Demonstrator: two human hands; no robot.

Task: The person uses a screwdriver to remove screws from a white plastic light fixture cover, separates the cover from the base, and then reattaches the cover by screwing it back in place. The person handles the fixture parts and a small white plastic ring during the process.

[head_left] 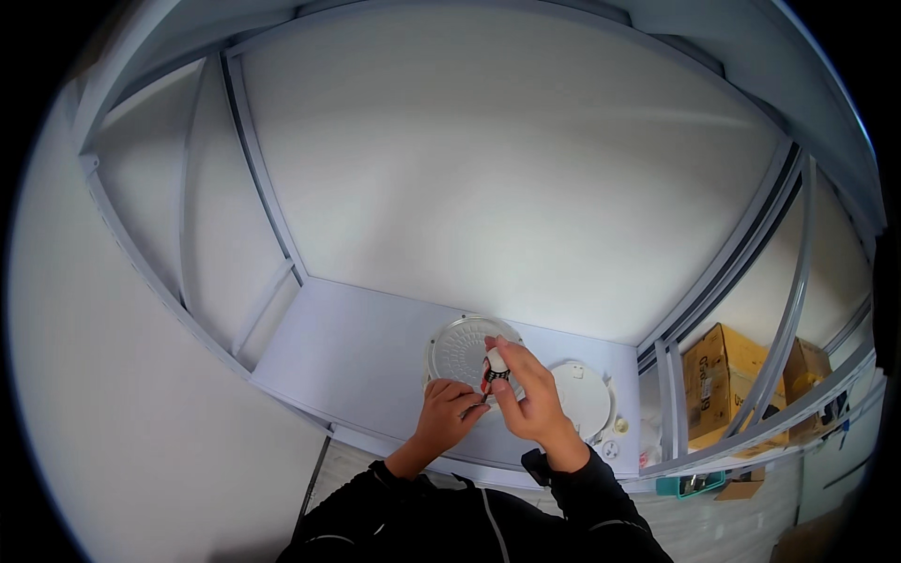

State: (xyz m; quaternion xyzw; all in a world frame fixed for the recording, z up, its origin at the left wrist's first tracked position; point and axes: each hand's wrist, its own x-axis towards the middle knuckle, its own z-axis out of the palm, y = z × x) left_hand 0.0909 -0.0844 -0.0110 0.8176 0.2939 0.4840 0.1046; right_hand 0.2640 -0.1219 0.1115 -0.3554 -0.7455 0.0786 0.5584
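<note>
A round, light-grey disc with a patterned face and a pale rim (pixel 452 349) lies on the bench in front of me. Over its near right part, my right hand (pixel 533 392) grips a small white rounded piece with a black patterned band (pixel 497 364); a bit of red shows along its left side. My left hand (pixel 447 411) is closed just below and left of that piece, its fingertips pinched near its lower end. Something thin and dark shows at those fingertips, too small to name.
A white round cover (pixel 582 402) lies right of my right hand, with a small yellowish round piece (pixel 620 426) and a white round piece (pixel 610 449) near it. Frame posts surround the pale bench (pixel 347 338). Cardboard boxes (pixel 718 385) and a teal basket (pixel 690 485) stand beyond at right.
</note>
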